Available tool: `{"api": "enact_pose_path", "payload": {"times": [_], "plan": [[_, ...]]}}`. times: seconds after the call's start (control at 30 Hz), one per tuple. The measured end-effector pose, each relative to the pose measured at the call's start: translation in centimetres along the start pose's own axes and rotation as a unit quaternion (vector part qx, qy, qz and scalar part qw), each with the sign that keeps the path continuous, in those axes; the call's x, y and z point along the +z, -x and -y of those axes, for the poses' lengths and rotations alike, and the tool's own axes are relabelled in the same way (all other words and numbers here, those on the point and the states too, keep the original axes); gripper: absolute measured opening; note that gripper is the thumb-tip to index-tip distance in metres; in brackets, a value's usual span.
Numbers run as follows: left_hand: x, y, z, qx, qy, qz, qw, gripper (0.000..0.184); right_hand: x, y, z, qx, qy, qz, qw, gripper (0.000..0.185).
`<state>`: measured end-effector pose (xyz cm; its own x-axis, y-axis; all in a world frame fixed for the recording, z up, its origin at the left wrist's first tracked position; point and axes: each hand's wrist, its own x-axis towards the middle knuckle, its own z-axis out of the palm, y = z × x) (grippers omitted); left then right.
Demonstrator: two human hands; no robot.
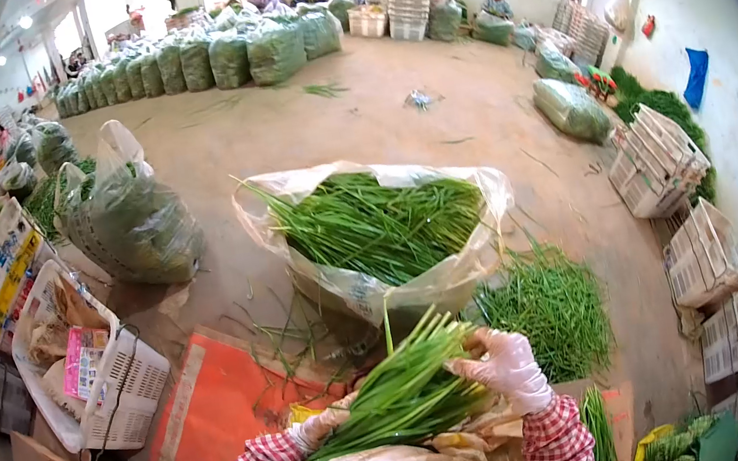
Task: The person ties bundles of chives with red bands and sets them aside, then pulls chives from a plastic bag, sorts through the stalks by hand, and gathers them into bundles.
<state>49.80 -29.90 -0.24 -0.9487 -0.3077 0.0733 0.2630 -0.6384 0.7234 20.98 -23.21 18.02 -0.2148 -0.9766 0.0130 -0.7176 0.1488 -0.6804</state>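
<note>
A bunch of long, flat green chives (402,388) lies across my lap, its tips pointing up and right. My left hand (326,420), in a pale glove, is closed around the lower left part of the bunch, with some fingers hidden under the leaves. At the right side, my right hand (509,370) in a whitish glove pinches the leaves near the upper end. Just ahead stands a large open plastic bag (347,277) packed with similar chives (386,218). A loose heap of chives (552,308) spreads on the floor beyond my right hand.
An orange mat (215,416) lies at front left, beside a white crate (129,381) holding papers. A filled bag (135,227) stands left of the open one. White crates (702,252) line the right wall. Rows of stuffed bags (276,52) and several people are farther back.
</note>
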Motion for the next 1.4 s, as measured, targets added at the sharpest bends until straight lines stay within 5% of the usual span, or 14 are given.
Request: {"api": "enact_pose_path", "payload": {"times": [0.17, 0.23, 0.3, 0.37, 0.43, 0.5, 0.67, 0.73, 0.87, 1.1, 1.13, 1.2, 1.3, 1.4], "plan": [[-0.7, -0.8, 0.6, 0.045, -0.005, 0.026, 0.999, 0.072, 1.4, -0.5, -2.1, -0.043, 0.015, 0.017, 0.999, 0.042], [0.1, -0.3, -0.3, 0.019, -0.003, 0.001, 1.000, 0.072, 0.3, -0.4, 0.0, 0.021, 0.028, 0.077, 0.996, 0.042], [1.4, -0.2, -1.1, 0.001, 0.004, -0.026, 1.000, 0.073, 0.1, -0.7, 0.3, -0.079, 0.300, 0.017, 0.951, 0.042], [1.6, -0.5, -1.1, -0.041, -0.121, -0.062, 0.990, 0.074, 1.2, -1.2, -1.9, -0.161, 0.176, -0.010, 0.971, 0.045], [2.1, -0.9, -1.8, -0.113, -0.402, -0.091, 0.904, 0.073, 1.2, -2.3, -1.6, -0.011, 0.045, 0.166, 0.985, 0.048], [3.6, -1.0, -1.7, -0.055, -0.171, -0.127, 0.976, 0.073, 2.1, -3.0, -2.6, 0.014, -0.012, 0.184, 0.983, 0.049], [1.4, -1.4, 0.6, -0.011, -0.128, -0.124, 0.984, 0.070, 4.3, -4.4, -4.3, 0.059, -0.200, 0.178, 0.962, 0.033], [2.3, -1.2, -0.4, -0.018, -0.121, -0.130, 0.984, 0.069, 4.2, -4.3, -3.4, -0.070, 0.215, 0.105, 0.968, 0.028], [-2.1, -1.1, 4.0, 0.013, -0.037, -0.073, 0.997, 0.067, 5.1, -5.2, -4.6, -0.026, 0.064, 0.108, 0.992, 0.037], [0.0, -1.2, 1.7, -0.006, -0.140, -0.123, 0.982, 0.069, 6.1, -4.8, -6.7, -0.167, 0.183, 0.101, 0.964, 0.027], [0.1, -1.2, 1.6, -0.007, -0.168, -0.126, 0.978, 0.069, 6.1, -4.7, -8.3, -0.276, 0.195, 0.050, 0.940, 0.026], [1.3, -1.0, 0.4, -0.009, -0.196, -0.130, 0.972, 0.070, 5.7, -5.0, -10.7, -0.233, 0.214, 0.079, 0.945, 0.024], [1.7, -1.9, 0.2, -0.017, -0.024, -0.120, 0.992, 0.063, 4.2, -4.0, -7.8, -0.168, 0.225, 0.102, 0.954, 0.017], [-1.7, -2.7, 3.0, -0.036, 0.089, 0.014, 0.995, 0.054, 3.5, -3.8, -8.3, -0.277, 0.278, 0.022, 0.920, 0.013]]}}
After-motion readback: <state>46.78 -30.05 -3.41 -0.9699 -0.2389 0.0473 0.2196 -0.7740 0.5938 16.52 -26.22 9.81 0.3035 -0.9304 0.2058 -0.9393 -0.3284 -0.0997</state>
